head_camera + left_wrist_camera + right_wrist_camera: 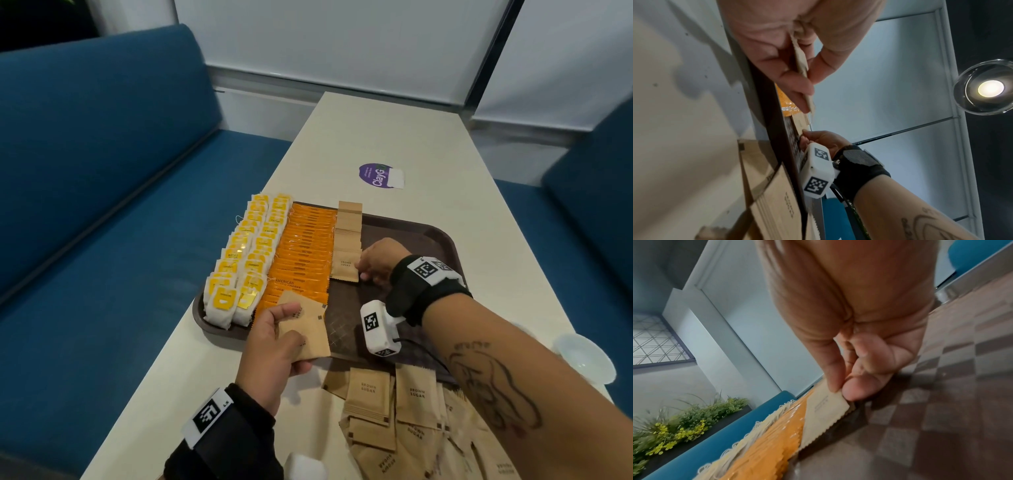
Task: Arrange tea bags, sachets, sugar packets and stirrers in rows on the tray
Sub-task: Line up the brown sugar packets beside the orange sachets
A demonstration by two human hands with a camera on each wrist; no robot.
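A brown tray (428, 233) holds two rows of yellow tea bags (243, 260), a row of orange sachets (305, 257) and a row of brown sugar packets (347, 236). My right hand (375, 262) pinches the front packet (824, 415) of that row at its right edge, thumb and forefinger on it. My left hand (277, 346) holds a small stack of brown sugar packets (308, 329) over the tray's near left corner, thumb on top. In the left wrist view the stack (802, 65) shows edge-on between thumb and fingers. No stirrers are in view.
A loose pile of brown sugar packets (411, 421) lies on the cream table (394, 130) in front of the tray. A purple sticker (375, 175) is farther back. A clear cup (585, 356) stands at the right edge. Blue benches flank the table.
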